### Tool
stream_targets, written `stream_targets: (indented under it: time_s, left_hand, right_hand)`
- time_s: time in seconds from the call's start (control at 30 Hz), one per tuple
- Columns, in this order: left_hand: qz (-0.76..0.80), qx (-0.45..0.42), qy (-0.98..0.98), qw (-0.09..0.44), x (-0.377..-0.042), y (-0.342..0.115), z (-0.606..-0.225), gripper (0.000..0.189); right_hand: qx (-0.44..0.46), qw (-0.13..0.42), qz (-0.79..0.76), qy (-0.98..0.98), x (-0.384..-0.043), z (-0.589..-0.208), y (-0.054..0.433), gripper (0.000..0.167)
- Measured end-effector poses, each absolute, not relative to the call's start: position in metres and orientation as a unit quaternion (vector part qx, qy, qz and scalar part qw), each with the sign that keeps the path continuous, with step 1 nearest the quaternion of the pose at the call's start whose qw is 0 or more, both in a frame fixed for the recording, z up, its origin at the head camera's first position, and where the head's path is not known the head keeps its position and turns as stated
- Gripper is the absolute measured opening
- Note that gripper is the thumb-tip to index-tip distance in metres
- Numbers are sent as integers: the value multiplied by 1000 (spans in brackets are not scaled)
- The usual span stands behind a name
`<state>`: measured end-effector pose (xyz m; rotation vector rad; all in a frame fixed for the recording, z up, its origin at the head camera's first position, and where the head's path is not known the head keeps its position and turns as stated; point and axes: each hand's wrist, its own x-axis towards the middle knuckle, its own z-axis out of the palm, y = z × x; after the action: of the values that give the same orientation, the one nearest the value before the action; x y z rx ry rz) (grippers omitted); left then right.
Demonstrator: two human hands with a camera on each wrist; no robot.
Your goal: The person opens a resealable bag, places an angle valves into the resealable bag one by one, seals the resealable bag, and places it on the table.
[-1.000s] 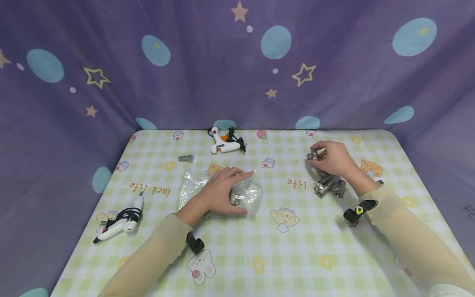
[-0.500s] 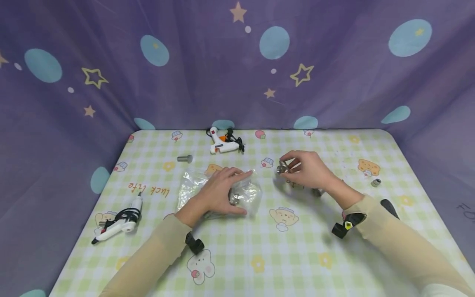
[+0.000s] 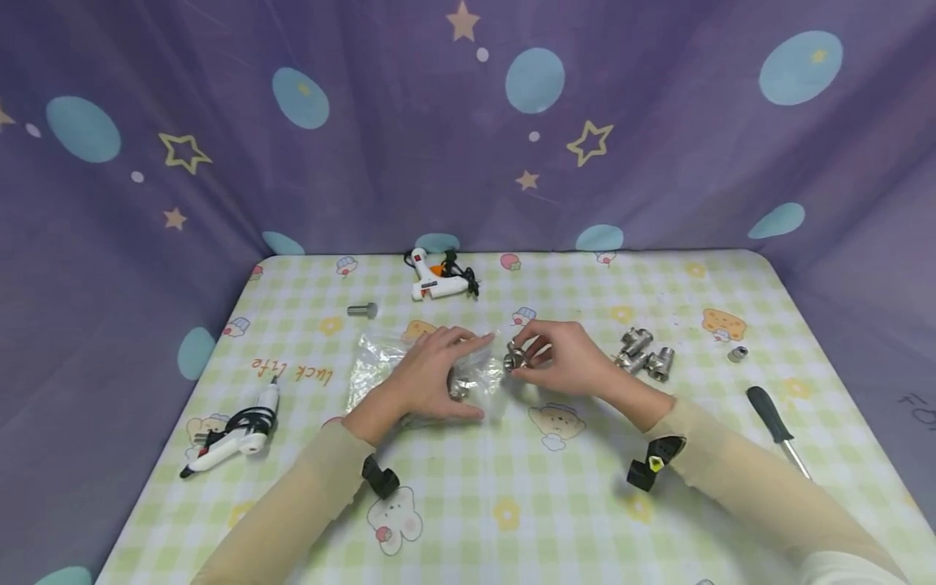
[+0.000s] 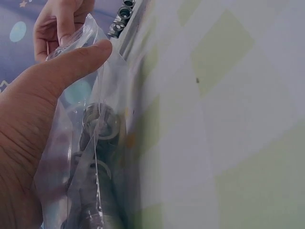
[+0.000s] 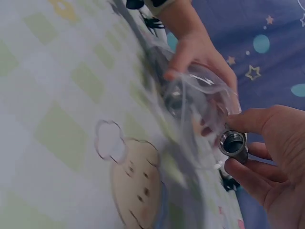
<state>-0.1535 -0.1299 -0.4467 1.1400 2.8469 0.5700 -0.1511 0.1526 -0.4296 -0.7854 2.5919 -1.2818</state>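
A clear plastic bag [image 3: 371,366] with metal fittings inside lies on the checked tablecloth. My left hand [image 3: 431,378] grips it by the mouth, thumb and fingers spread so that it gapes to the right. The fittings [image 4: 100,121] show through the plastic in the left wrist view. Just right of the mouth, my right hand [image 3: 561,357] pinches a metal pipe fitting [image 3: 514,358] between thumb and fingers. Its round threaded opening faces the camera in the right wrist view. Several similar fittings [image 3: 660,364] lie loose further right.
A white glue gun [image 3: 442,286] lies at the back, and a white tool with a wound black cord [image 3: 247,439] at the left. A bolt [image 3: 362,310] lies behind the bag. On the right are a small round fitting [image 3: 738,354] and a screwdriver [image 3: 769,414].
My right hand has carried the fitting leftward from the loose pile to the bag's mouth. The pile and screwdriver have come into view. My left hand has stayed on the bag.
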Motion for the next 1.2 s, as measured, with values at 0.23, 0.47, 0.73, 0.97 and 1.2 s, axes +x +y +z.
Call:
stream_targets:
  time_s: [0.23, 0.47, 0.73, 0.97, 1.2]
  left_hand:
    - [186, 357, 915, 20, -155, -128, -445, 114]
    - [189, 352, 917, 21, -153, -131, -447, 115]
    - [195, 357, 913, 19, -152, -130, -448, 114]
    - [191, 356, 915, 21, -153, -130, -448, 114]
    - [193, 360, 913, 15, -154, -130, -448, 114]
  right_hand:
    - [-274, 69, -425, 860, -149, -441, 135, 30]
    - [-285, 65, -413, 863, -148, -448, 125, 29]
    - [-283, 75, -409, 864, -144, -455, 115, 28]
    - [-288, 65, -405, 865, -143, -459, 108, 28]
    - [-300, 56, -404, 862, -142, -463, 107, 28]
